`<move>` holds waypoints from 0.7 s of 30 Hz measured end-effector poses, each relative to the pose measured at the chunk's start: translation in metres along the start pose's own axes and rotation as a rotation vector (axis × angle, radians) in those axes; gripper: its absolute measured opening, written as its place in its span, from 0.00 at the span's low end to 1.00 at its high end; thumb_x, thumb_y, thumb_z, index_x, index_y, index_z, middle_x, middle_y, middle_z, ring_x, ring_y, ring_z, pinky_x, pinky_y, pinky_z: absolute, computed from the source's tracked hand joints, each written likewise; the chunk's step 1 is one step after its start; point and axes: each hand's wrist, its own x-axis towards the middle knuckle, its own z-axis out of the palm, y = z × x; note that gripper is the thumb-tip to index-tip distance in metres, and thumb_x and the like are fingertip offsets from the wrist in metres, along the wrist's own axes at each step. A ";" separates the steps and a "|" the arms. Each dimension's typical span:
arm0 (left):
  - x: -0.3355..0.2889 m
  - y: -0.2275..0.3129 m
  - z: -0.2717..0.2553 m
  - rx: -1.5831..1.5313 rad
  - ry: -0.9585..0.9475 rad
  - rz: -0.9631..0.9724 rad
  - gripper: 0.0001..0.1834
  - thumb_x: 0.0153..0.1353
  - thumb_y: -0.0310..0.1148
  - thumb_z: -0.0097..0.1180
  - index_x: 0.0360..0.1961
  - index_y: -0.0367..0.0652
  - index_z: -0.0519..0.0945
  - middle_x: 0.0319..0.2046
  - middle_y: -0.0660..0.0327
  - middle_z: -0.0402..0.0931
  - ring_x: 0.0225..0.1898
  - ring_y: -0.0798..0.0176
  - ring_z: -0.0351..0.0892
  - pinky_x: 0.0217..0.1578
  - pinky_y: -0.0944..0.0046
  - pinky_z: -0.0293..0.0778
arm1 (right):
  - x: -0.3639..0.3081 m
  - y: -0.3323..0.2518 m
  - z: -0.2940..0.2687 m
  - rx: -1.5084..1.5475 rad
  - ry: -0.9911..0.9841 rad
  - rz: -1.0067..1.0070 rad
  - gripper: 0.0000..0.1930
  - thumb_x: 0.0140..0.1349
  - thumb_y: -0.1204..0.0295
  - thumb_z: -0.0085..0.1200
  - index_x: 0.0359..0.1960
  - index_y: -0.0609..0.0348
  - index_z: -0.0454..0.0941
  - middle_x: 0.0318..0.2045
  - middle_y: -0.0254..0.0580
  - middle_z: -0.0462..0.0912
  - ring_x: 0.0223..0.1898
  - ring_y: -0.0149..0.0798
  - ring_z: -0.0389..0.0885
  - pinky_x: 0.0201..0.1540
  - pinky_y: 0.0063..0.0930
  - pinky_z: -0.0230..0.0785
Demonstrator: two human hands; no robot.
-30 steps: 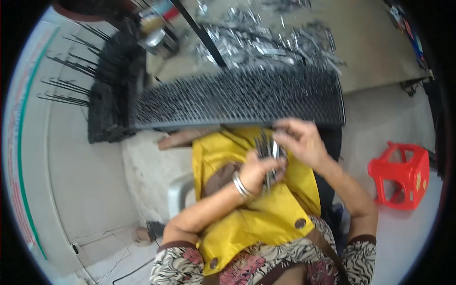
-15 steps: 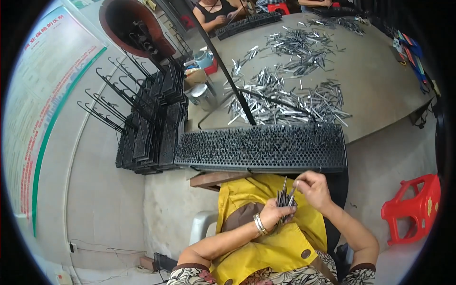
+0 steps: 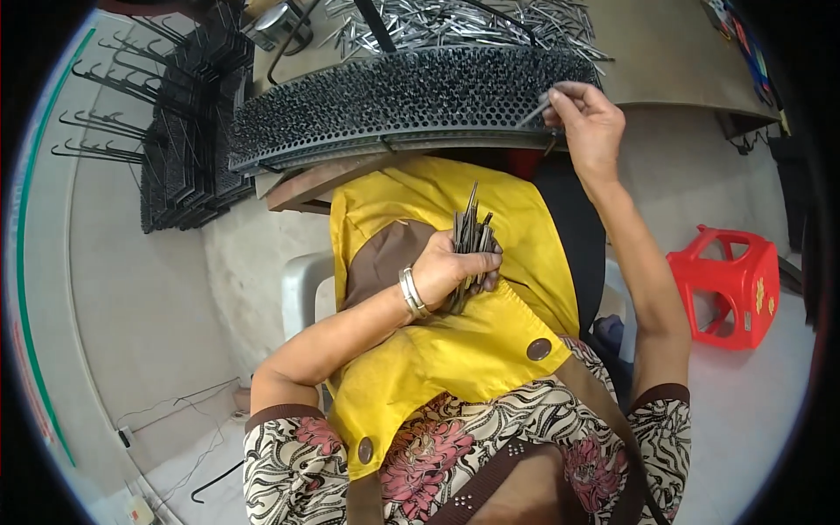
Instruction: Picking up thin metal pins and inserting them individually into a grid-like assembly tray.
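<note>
In my left hand, closed over my lap, is a bundle of thin dark metal strips, their ends sticking up unevenly. My right hand pinches a single metal strip by one end, its other end slanting down to the left. That strip is over the front right part of a long black perforated rack; whether its tip touches a hole I cannot tell. Dark pieces fill most of the rack's holes toward the back, while holes along the front edge show bare. A yellow apron covers my lap.
Behind the rack lies a heap of loose silvery strips on the table. Stacked black racks with hooked rods stand at the left. A metal can is near them. A red plastic stool stands on the right.
My right hand has left the bundle and moved forward to the rack with one strip. My left hand keeps holding the bundle. The view has tilted down toward my lap.
</note>
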 end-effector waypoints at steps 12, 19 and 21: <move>-0.008 -0.004 -0.003 0.170 0.004 -0.023 0.06 0.48 0.21 0.56 0.30 0.34 0.75 0.23 0.61 0.75 0.22 0.71 0.72 0.25 0.73 0.68 | 0.007 0.008 0.030 -0.394 -0.017 -0.744 0.03 0.49 0.82 0.53 0.28 0.67 0.75 0.24 0.40 0.78 0.25 0.30 0.76 0.29 0.19 0.67; -0.005 0.000 -0.003 -0.028 0.142 0.041 0.05 0.45 0.19 0.58 0.24 0.36 0.75 0.18 0.61 0.74 0.17 0.70 0.73 0.18 0.72 0.68 | 0.007 0.019 0.032 -0.831 -0.253 -0.979 0.04 0.45 0.82 0.53 0.26 0.65 0.75 0.25 0.45 0.75 0.27 0.44 0.74 0.30 0.29 0.67; -0.004 0.005 -0.003 -0.031 0.184 0.047 0.05 0.44 0.19 0.59 0.23 0.35 0.75 0.17 0.60 0.74 0.17 0.68 0.74 0.17 0.72 0.68 | 0.001 0.020 0.029 -0.833 -0.251 -0.980 0.05 0.45 0.82 0.53 0.26 0.65 0.75 0.25 0.45 0.76 0.27 0.43 0.73 0.30 0.30 0.67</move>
